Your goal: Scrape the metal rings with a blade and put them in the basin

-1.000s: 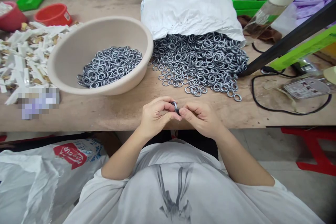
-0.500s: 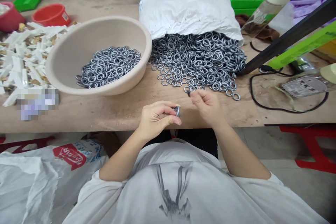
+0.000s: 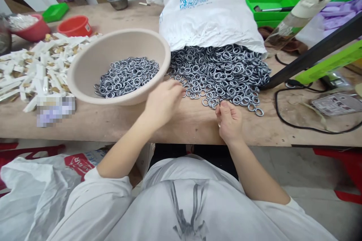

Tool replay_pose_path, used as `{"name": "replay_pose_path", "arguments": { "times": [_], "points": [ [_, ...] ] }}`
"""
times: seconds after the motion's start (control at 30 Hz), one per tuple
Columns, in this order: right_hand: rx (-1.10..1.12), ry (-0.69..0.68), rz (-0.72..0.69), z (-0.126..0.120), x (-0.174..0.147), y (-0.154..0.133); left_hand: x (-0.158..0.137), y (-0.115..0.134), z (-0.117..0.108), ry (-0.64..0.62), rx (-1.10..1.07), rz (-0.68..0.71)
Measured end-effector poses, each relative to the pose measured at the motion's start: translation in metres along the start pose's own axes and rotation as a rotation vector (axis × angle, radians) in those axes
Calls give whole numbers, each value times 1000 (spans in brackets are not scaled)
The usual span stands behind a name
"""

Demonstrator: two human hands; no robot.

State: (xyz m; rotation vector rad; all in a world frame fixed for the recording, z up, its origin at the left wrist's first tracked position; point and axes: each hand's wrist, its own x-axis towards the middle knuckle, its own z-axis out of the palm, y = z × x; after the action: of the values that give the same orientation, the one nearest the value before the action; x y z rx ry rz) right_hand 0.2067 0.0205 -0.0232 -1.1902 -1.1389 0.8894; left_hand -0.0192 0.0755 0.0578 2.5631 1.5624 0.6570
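Observation:
Over the table, beside the right rim of the beige basin point(image 3: 76, 60), my left hand point(image 3: 164, 101) reaches palm down to the left edge of a heap of grey metallic rings point(image 3: 223, 69). Its fingers are bent, blurred and partly hidden, so I cannot make out a ring in them. My right hand point(image 3: 230, 122) is closed in a pinch at the heap's front edge, and what it pinches is too small and covered to name. More grey rings point(image 3: 127, 77) lie piled inside the basin. A white sack point(image 3: 209, 22) lies behind the heap, its mouth over the rings.
White and brown pieces point(image 3: 42, 71) cover the table's left side, near a red bowl point(image 3: 74, 26). On the right stand a tilted clear bottle point(image 3: 296, 19), a black bar point(image 3: 311, 51) and a looped black cable point(image 3: 277, 105). Green trays point(image 3: 266, 15) sit behind.
My left hand has moved up and left from in front of me, and the ring it held no longer shows. My right hand has shifted slightly right and stays closed. The view has tilted slightly.

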Motion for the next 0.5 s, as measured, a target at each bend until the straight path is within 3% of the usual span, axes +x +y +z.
{"name": "replay_pose_path", "arguments": {
  "times": [0.1,0.2,0.33,0.5],
  "points": [
    [-11,26,-14,-3,-3,5,14,4,49,-239,105,-11],
    [-45,6,-3,-7,-7,8,19,-11,69,-300,132,-35],
    [-86,-87,26,-2,-11,3,0,-8,58,-260,-2,-55],
    [16,-230,152,18,-15,-11,-45,36,39,-213,-428,-27]
  ]
}}
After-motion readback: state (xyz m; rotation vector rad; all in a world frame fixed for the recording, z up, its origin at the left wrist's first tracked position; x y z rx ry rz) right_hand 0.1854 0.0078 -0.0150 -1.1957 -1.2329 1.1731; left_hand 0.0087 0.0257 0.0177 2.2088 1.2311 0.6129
